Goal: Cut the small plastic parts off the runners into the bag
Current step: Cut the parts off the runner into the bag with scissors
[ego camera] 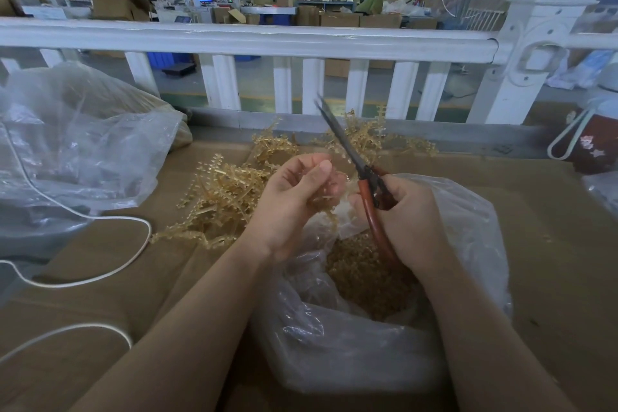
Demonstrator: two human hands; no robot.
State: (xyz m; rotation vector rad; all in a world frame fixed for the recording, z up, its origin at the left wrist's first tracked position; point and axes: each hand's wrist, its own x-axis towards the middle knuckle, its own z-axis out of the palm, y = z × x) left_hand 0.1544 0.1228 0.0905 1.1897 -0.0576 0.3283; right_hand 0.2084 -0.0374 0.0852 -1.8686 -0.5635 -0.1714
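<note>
A heap of amber plastic runners [220, 197] with small parts on them lies on the cardboard-covered table [551, 211]. My left hand [294, 197] holds a runner piece [322, 201] in curled fingers above a clear plastic bag [341, 354]. The bag is open and holds a mound of small cut amber parts [364, 274]. My right hand [411, 221] grips the red handles of scissors [347, 150]. Their blades point up and away, looking closed. Both hands hover over the bag's mouth, close together.
A large clear bag [77, 140] with more material sits at the left. A white cable [100, 221] loops across the table's left side. A white railing [247, 40] runs along the far edge. A dark red floral mug [595, 144] stands at the right.
</note>
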